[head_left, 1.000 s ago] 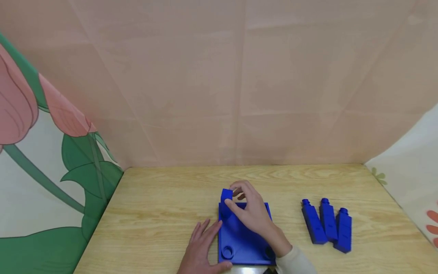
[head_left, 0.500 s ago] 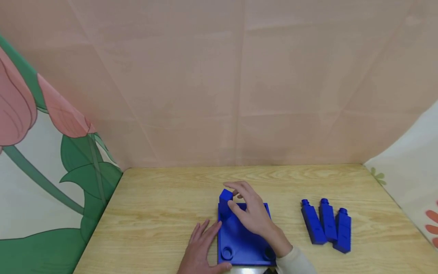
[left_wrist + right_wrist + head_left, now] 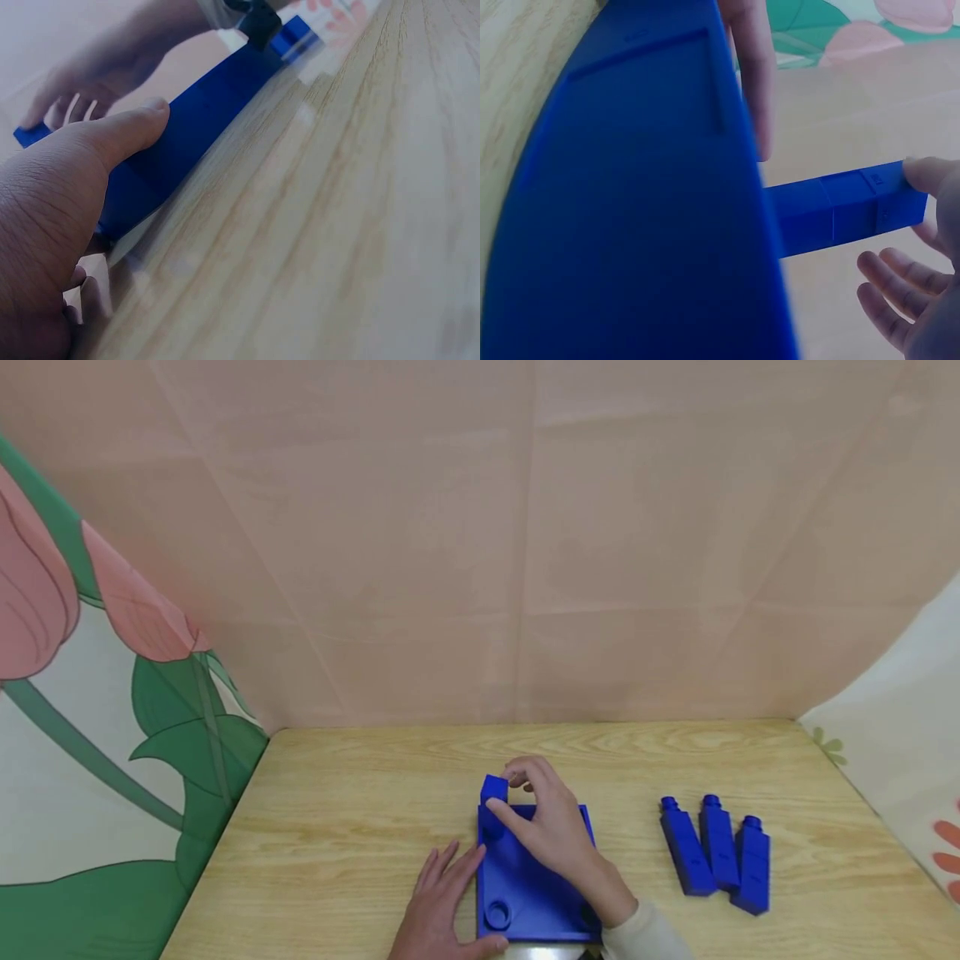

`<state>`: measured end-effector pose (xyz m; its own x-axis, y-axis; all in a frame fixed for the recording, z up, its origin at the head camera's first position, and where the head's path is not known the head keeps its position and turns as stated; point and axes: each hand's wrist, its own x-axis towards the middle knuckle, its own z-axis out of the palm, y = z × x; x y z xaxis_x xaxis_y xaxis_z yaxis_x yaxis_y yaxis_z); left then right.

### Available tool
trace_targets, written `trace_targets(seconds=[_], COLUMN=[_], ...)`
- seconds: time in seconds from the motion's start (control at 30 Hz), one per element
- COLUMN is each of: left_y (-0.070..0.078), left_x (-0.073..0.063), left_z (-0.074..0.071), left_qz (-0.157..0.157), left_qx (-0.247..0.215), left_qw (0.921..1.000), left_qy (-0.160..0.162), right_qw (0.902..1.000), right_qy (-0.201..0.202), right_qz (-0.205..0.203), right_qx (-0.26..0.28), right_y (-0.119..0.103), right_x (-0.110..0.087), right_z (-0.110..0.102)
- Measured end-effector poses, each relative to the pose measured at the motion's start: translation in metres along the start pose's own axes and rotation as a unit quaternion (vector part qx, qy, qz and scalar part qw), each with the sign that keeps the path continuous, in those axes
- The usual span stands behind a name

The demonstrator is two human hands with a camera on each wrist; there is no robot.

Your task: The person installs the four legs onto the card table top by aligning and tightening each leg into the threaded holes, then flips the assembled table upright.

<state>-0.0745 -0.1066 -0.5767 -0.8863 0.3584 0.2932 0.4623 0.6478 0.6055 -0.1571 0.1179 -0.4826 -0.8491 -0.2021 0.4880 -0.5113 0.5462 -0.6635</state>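
Observation:
A shallow blue square panel (image 3: 538, 897) with raised rims and round corner sockets lies on the table. At its far left corner stands a blue square post (image 3: 493, 789), upright. My right hand (image 3: 558, 831) pinches the post's top end between thumb and index finger (image 3: 930, 174); the other fingers hang free, loosely bent. In the right wrist view the panel hides the post's lower end. My left hand (image 3: 446, 906) braces the panel's near left corner. Its straight thumb (image 3: 139, 131) presses the front edge and the extended fingers touch the left side.
Three more blue posts with round pegs lie side by side on the right of the table: a left post (image 3: 687, 853), a middle post (image 3: 720, 850) and a right post (image 3: 752, 870). A cloth backdrop (image 3: 517, 568) rises behind the wooden table (image 3: 345, 810).
My right hand's fingers loosen, shift round the post's top and pinch again, and the post turns slightly in its corner. My left hand and the panel stay in place.

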Motion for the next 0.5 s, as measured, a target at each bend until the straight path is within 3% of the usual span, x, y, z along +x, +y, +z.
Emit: trace_targets(seconds=[0.27,0.5], left_y=[-0.0004,0.0004], left_x=[0.0004,0.0009], left_z=[0.0007,-0.0001], left_qz=[0.003,0.009], left_qx=[0.002,0.001], left_qw=[1.0,1.0], left_qy=[0.004,0.003], right_qw=[0.9999,0.9977], right_qy=[-0.01,-0.05], right_qz=[-0.002,-0.042], right_qx=[-0.006,0.018], right_y=[-0.0008,0.0023], right_x=[-0.0004,0.0008], right_z=[-0.0031,-0.0074])
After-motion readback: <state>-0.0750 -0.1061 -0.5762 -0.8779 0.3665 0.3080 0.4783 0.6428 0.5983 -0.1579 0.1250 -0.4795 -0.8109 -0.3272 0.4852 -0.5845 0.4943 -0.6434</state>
